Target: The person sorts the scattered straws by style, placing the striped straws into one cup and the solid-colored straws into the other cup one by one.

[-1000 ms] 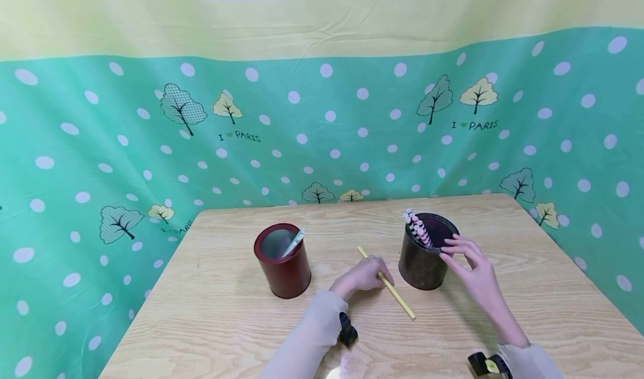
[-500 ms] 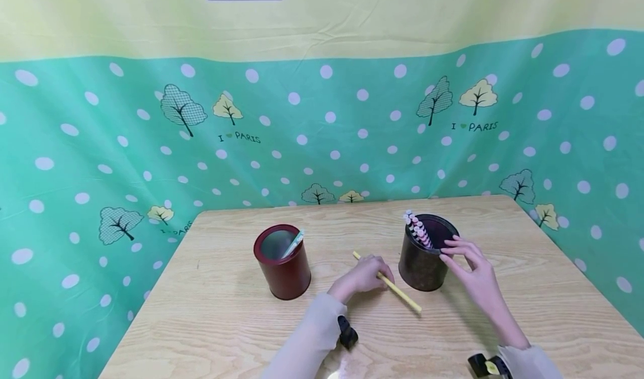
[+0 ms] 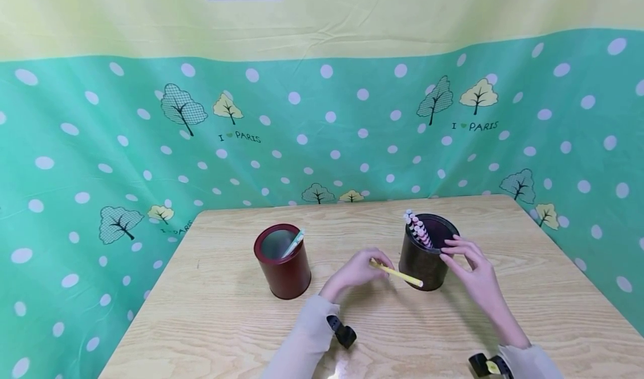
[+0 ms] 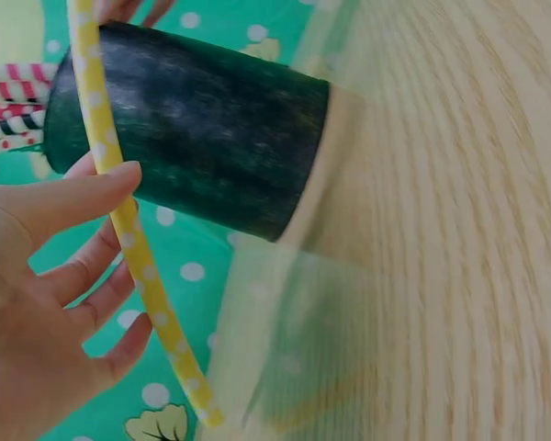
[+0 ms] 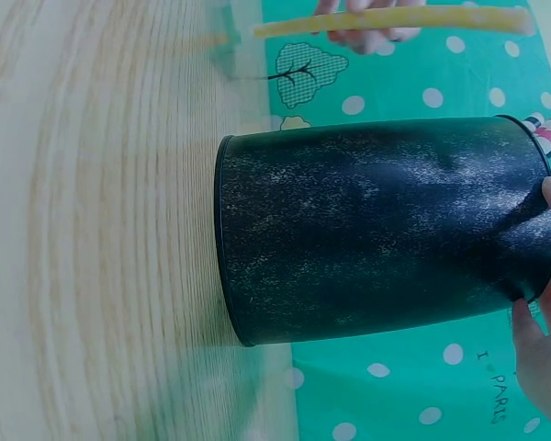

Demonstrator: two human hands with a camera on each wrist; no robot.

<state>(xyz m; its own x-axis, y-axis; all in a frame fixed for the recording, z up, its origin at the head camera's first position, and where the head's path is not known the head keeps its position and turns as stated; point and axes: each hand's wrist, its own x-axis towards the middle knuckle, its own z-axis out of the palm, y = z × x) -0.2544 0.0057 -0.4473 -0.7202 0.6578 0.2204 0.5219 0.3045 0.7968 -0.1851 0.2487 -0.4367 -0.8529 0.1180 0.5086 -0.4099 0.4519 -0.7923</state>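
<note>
My left hand [image 3: 361,267] pinches a yellow paper straw [image 3: 402,275] with white dots, held tilted above the table. In the left wrist view the thumb presses on the yellow straw [image 4: 149,276], with the fingers behind it. To its right stands a dark, mottled round can [image 3: 421,268] holding several striped paper straws [image 3: 417,229], pink and black on white. My right hand [image 3: 475,273] grips this can's rim at the right side. The right wrist view shows the can [image 5: 376,230] large, fingertips on its rim.
A dark red can [image 3: 288,275] stands to the left, with a pale teal straw [image 3: 293,244] leaning inside. The wooden table [image 3: 216,323] runs back to a green dotted curtain [image 3: 276,144]. Dark cameras [image 3: 344,334] are strapped on both wrists.
The left hand has lifted the yellow straw off the table, and the straw's near end has swung up toward the dark can. The right hand stays at the can's rim.
</note>
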